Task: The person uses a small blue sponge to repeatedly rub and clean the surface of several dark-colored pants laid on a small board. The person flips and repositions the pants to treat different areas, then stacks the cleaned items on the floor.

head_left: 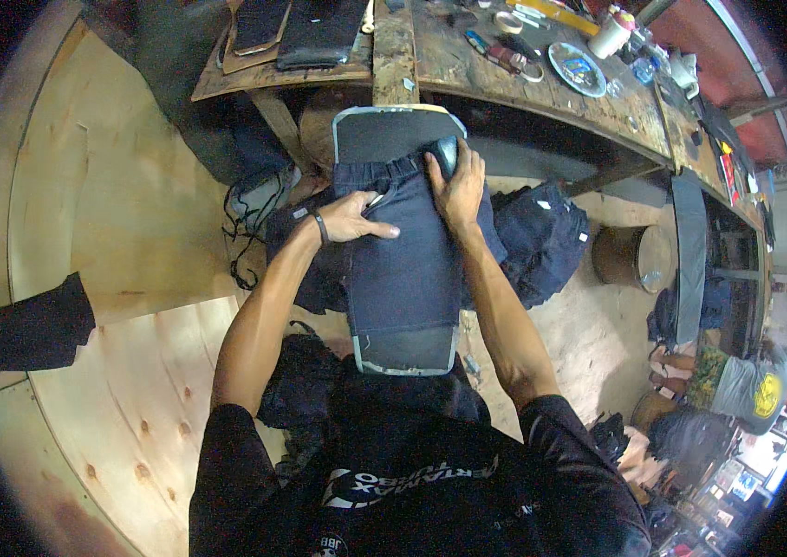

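Denim: we see dark blue denim shorts (407,255) pulled over a dark padded board (393,135) at the middle of the frame, waistband toward the top, hem toward the bottom where the board's lower end shows.
Left hand: our left hand (356,221) lies flat and open on the left side of the shorts just below the waistband, fingers pointing right, gripping nothing; a dark band sits on that wrist.
Right hand: our right hand (458,186) presses on the waistband at upper centre, fingers curled around a small dark rounded tool (447,153) that touches the cloth.
Step in hand: we judge that the waistband is being worked with the tool while the other palm pins the fabric flat.
Next move: it calls, in our view, for steady pressure and taut cloth so nothing creases under the tool.
Around: more dark garments (542,237) are heaped to the right of the board, and a cluttered wooden worktop (523,93) crosses the upper frame.
Floor: pale plywood sheets (124,213) fill the left.
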The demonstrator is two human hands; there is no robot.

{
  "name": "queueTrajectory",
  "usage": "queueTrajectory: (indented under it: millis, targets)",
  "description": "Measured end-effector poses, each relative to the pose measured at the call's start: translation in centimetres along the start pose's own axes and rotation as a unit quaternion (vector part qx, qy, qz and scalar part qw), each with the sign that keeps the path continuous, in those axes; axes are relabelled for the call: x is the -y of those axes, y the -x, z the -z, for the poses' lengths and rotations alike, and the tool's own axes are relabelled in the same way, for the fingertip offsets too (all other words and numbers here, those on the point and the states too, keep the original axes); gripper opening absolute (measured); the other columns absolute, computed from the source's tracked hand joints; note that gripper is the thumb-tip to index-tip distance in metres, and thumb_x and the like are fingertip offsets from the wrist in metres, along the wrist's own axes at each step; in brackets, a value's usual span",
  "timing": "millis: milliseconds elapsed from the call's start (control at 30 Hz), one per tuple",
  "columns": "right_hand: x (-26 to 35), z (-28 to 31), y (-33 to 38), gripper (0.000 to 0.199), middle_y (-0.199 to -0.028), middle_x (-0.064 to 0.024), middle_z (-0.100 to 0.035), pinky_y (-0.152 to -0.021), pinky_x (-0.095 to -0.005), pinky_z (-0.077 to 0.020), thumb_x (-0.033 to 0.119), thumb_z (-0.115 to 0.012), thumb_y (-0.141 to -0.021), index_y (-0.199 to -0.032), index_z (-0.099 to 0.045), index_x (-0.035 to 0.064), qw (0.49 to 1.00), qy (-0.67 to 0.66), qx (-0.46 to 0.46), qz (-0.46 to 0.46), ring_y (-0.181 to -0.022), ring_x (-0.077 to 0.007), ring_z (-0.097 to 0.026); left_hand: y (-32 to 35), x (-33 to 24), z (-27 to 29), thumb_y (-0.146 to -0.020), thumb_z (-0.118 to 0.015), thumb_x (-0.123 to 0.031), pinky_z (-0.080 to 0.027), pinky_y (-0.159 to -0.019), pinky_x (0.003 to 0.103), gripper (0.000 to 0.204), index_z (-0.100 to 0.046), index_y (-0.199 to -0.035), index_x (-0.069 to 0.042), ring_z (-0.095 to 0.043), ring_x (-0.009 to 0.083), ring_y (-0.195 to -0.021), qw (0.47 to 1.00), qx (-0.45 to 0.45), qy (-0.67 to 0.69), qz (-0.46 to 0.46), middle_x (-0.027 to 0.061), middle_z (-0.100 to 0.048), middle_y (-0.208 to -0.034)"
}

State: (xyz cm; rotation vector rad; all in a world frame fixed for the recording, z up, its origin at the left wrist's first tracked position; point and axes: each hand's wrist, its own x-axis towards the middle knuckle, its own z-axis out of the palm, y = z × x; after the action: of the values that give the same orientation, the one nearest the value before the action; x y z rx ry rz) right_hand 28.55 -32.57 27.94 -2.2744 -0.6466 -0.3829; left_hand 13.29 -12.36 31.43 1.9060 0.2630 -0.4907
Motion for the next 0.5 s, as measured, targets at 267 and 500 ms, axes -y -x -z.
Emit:
queueTrajectory:
  millis: [267, 500]
  targets:
    - [-1.0, -0.9, 0.3, 0.073, -0.121, -0.0265, -0.065, -0.104, -0.0520, -0.0480, 0.043, -0.079, -0.095, -0.143, -0.058, -0.0076, 1.000, -0.013, -0.007, 0.007, -0.115, -0.0449, -0.060, 1.1, -1.7, -2.8, -0.080, -0.093, -0.048, -0.055, -0.108, 0.049, 0.088, -0.063, -0.142, 0.006, -0.070, 0.0434, -0.124, 0.945, -0.234, -0.223, -0.052, 0.0310, -0.073, -0.130]
    - [-0.7, 0.7, 0.6, 0.073, -0.126, -0.0271, -0.066, -0.106, -0.0522, -0.0483, 0.043, -0.081, -0.095, -0.143, -0.058, -0.0072, 0.997, -0.043, -0.013, 0.062, -0.120, -0.0469, -0.059, 1.0, -1.4, -2.8, -0.074, -0.082, -0.080, -0.059, -0.088, 0.055, 0.101, -0.062, -0.139, -0.006, -0.076, 0.0442, -0.103, 0.933, -0.239, -0.268, 0.001, 0.0272, -0.077, -0.108]
